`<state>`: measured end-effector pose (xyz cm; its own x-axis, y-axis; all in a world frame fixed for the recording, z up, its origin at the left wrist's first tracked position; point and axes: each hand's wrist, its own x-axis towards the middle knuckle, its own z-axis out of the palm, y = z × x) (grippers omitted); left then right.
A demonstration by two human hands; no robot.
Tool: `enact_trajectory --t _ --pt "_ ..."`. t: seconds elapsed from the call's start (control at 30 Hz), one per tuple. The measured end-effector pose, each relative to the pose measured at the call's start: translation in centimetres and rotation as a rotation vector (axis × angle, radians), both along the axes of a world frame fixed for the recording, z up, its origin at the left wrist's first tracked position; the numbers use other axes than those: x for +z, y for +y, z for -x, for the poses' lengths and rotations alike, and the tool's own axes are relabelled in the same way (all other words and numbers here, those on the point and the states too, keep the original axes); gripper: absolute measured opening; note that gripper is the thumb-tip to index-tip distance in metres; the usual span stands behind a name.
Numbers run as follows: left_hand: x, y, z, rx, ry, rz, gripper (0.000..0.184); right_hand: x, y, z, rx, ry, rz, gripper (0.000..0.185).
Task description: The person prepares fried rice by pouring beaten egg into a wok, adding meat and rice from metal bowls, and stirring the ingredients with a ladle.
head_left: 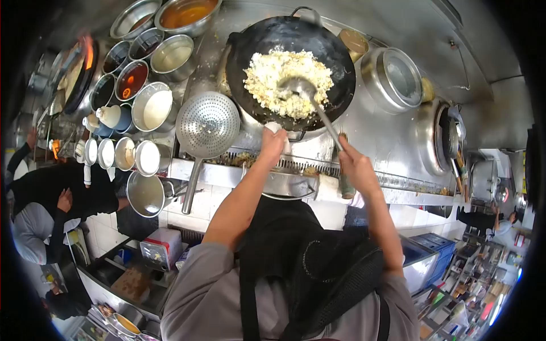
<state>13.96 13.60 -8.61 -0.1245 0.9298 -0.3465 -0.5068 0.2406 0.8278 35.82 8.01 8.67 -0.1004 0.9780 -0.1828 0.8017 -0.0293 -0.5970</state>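
A large black wok (pixel 239 57) holds a heap of white and yellow rice-like food (pixel 267 68). Closed around a white cloth (pixel 274 127) at the wok's near edge is my left hand (pixel 273 145). My right hand (pixel 359 170) grips the handle of a metal ladle (pixel 327 122), whose bowl rests in the food and looks slightly blurred. Left of the wok lies a perforated metal strainer (pixel 207 122), its handle pointing toward me.
Metal bowls and pots of sauces (pixel 132 80) crowd the left side. A steel pot (pixel 392 79) stands right of the wok, with another burner (pixel 438 136) farther right. Flames rise at the far left, near a co-worker (pixel 57 193). Another person (pixel 486 220) is at far right.
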Motion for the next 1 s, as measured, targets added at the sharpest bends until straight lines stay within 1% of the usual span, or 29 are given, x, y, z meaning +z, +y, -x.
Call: enact_trajectory --t 0.03,0.1,0.13,0.17,0.23,0.27,0.3,0.33,0.37,0.4,0.43,0.47,0.5,0.53,0.57,0.6,0.63,0.67,0.7,0.73,0.77,0.8,0.83,0.87,0.9,0.93,0.97,1.0 --pt "0.2 -0.6 0.2 -0.006 0.002 0.014 0.011 1.8 -1.1 0.5 -0.006 0.002 0.014 0.046" --pt "1.1 -0.5 0.6 -0.062 0.010 0.048 0.011 4.0 -4.0 1.0 -0.046 -0.087 -0.117 0.047" --pt "1.0 -0.4 -0.1 0.055 0.018 0.070 0.011 2.4 -5.5 0.4 -0.015 -0.050 -0.194 0.048" --pt "0.9 -0.2 0.2 0.066 0.014 0.068 0.011 1.0 -6.0 0.6 0.002 -0.171 -0.140 0.049" --pt "0.8 -0.2 0.4 -0.053 0.108 0.094 0.012 -2.7 -3.4 1.0 0.064 -0.294 -0.036 0.047" --pt "0.4 0.0 0.4 -0.040 0.126 0.136 0.023 -2.6 -2.3 0.8 0.067 -0.295 -0.042 0.047" --pt "0.1 0.5 0.1 -0.025 0.127 0.124 0.023 -2.4 -0.7 0.7 0.104 -0.147 -0.152 0.046" --pt "-0.3 0.6 -0.3 0.050 0.147 0.074 0.023 -2.4 0.3 0.8 0.133 0.007 -0.256 0.045" --pt "-0.5 -0.1 -0.4 0.106 0.165 0.040 0.023 -0.9 -0.2 1.6 0.121 0.012 -0.249 0.045" --pt "2.5 -0.5 0.6 -0.044 0.180 0.035 0.024 2.0 -0.5 3.0 0.016 0.067 -0.172 0.044" --pt "1.9 -0.5 0.5 -0.038 0.176 0.041 0.024 3.6 -0.5 4.2 -0.079 0.118 -0.100 0.044" --pt "0.7 -0.3 0.3 -0.028 0.185 0.076 0.018 3.3 -0.7 5.1 -0.091 0.059 -0.134 0.044" --pt "0.3 -0.1 0.2 -0.021 0.197 0.104 0.012 1.9 -0.9 5.0 -0.087 0.058 -0.135 0.044" --pt "0.2 -0.1 -0.1 0.057 0.242 0.077 0.011 -0.7 -1.2 4.4 0.012 -0.122 -0.130 0.044" --pt "-0.4 0.1 -0.4 0.067 0.240 0.067 0.011 -2.6 -1.3 3.8 0.114 -0.304 -0.127 0.044" --pt "-1.2 0.1 -0.5 0.090 0.243 0.076 0.012 -2.8 -1.5 3.5 0.051 -0.233 -0.032 0.044" --pt "-2.0 0.5 -0.6 0.116 0.244 0.082 0.013 -2.2 -0.8 2.3 0.059 -0.234 -0.045 0.044" --pt "-0.9 0.4 0.1 0.056 0.261 0.113 0.032 -0.7 0.0 1.4 0.066 -0.101 -0.069 0.044" --pt "-0.2 -0.2 0.5 0.050 0.266 0.126 0.032 -0.1 -0.5 0.4 0.055 0.034 -0.071 0.044" --pt "0.5 -0.3 0.7 0.001 0.232 0.118 0.033 -0.5 0.4 -0.2 0.178 0.098 -0.347 0.043" --pt "0.8 0.0 0.7 -0.039 0.196 0.102 0.035 0.3 1.4 0.8 0.176 0.097 -0.344 0.043" --pt "0.3 0.0 0.0 0.070 0.204 0.038 0.015 1.8 1.7 2.8 0.033 0.088 -0.277 0.045" --pt "-0.8 0.0 -0.2 0.063 0.204 0.040 0.015 2.6 2.2 4.6 -0.111 0.079 -0.214 0.047" --pt "-2.1 0.2 -0.4 0.078 0.239 0.051 0.014 1.7 2.9 5.7 -0.146 -0.146 -0.089 0.051" --pt "-2.7 0.5 -0.7 0.098 0.273 0.059 0.013 -2.2 3.6 4.9 -0.051 -0.239 -0.212 0.053" --pt "-2.6 0.5 -1.1 0.185 0.251 0.075 0.011 -3.4 3.7 4.3 0.039 -0.298 -0.123 0.053" --pt "-2.8 0.3 -1.2 0.186 0.254 0.066 0.011 -3.7 3.5 3.6 0.128 -0.353 -0.031 0.053" --pt "-3.0 0.0 -1.1 0.157 0.248 0.051 0.012 -3.4 3.2 2.2 0.123 -0.348 -0.037 0.053"
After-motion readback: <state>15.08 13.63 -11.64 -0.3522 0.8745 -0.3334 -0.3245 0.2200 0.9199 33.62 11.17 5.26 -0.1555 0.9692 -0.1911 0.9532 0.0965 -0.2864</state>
